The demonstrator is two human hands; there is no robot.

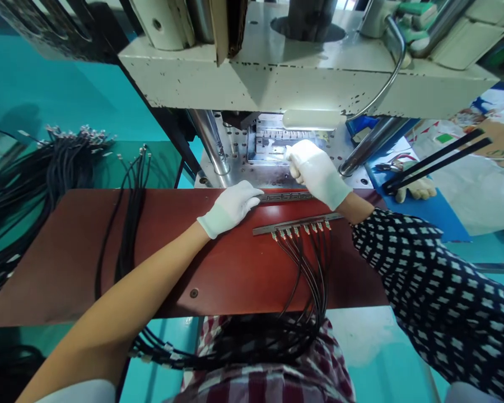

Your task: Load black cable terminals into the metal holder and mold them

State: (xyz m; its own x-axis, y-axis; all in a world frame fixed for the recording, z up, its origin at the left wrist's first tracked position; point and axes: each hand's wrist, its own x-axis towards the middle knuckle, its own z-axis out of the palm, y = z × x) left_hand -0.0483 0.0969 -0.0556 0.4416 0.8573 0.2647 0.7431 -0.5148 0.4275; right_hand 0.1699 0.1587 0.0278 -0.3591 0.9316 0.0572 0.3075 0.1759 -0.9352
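Teal floor [37, 89] behind, a big press [252, 87] up front, and a red-brown board [227, 280] across the lap! On that board, the near strip [262, 230] carries a row of black cables [308, 274], metal ends seated along its edge, so that row looks done. Beyond it lies the far strip [285, 196], with no cables visible in it; loading that one seems left, as does a loose bundle [130, 224] to the left. Now the left hand [233, 207]: fingers close together, tips at the far strip's left end, grip unclear. And the right hand [315, 170]? Fingers curled inward beside the press's metal block [273, 146]; whether they pinch anything, I can't tell.
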